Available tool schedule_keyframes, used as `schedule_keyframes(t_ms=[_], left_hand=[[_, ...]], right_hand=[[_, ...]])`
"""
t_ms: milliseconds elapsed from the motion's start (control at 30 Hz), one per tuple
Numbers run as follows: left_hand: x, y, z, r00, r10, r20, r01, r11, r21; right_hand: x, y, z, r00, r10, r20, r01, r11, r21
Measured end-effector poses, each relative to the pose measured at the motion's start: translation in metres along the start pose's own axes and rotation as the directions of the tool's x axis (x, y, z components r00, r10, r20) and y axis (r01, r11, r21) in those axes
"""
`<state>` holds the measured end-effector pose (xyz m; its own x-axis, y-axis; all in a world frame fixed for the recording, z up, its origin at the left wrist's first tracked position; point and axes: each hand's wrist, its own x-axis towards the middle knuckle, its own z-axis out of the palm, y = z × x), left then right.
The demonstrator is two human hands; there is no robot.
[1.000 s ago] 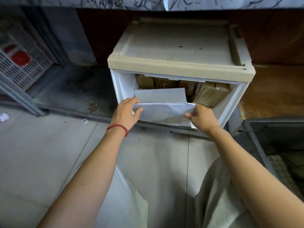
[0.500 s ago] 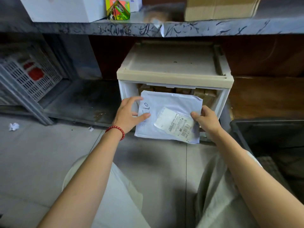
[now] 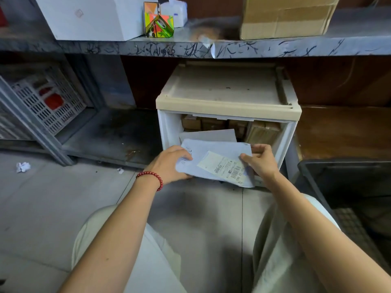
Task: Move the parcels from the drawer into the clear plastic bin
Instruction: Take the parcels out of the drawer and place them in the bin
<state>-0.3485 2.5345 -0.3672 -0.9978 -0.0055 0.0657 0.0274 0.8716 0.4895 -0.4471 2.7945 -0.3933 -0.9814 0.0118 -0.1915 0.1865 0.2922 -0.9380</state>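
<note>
Because the drawer (image 3: 168, 127) stands on the floor under a low shelf (image 3: 275, 49) with its mouth crowded, the largest hazard is the opening itself. Brown boxes (image 3: 262, 132) fill the back and a second white envelope (image 3: 208, 135) leans just behind the one in hand, so a hasty pull could drag that neighbour out onto the floor.

The bin (image 3: 342, 163) waits well off to the person's right (it reads dark here, and only its near corner shows). Reaching it means a sideways swing past the right knee, and a careless toss may catch the rim and miss.

The parcel (image 3: 213, 153), a pale flat mailer, hangs tilted just in front of the drawer mouth, clear of the floor. It looks limp, and I judge it may sag between the two holds. The left hand (image 3: 169, 163) clasps its left edge, thumb on top and fingers beneath. The right hand (image 3: 262, 161) pinches the upper right corner. That pinch is slight, so if the left lets go first, the mailer could slip free. The label (image 3: 222, 168) might crease.
</note>
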Motion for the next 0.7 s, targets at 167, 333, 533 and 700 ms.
schedule_keyframes(t_ms=[167,333,533,700], left_hand=[[0.002,0.005,-0.002,0.986,-0.052,-0.157,0.065,0.995,0.074],[0.007,0.005,-0.001,0.962,-0.163,-0.221,0.182,0.981,0.07],[0.019,0.026,0.002,0.948,-0.187,-0.259,0.179,0.982,-0.052],[0.036,0.075,0.012,0.969,-0.057,-0.239,0.066,0.997,0.027]], right_hand=[[0.0,0.001,-0.001,0.986,-0.036,0.162,0.031,0.999,0.03],[-0.006,-0.005,-0.007,0.979,-0.054,0.199,0.029,0.992,0.125],[-0.007,-0.007,-0.02,0.967,-0.237,0.092,0.253,0.93,-0.268],[-0.007,-0.016,-0.072,0.956,-0.291,0.023,0.285,0.912,-0.296]])
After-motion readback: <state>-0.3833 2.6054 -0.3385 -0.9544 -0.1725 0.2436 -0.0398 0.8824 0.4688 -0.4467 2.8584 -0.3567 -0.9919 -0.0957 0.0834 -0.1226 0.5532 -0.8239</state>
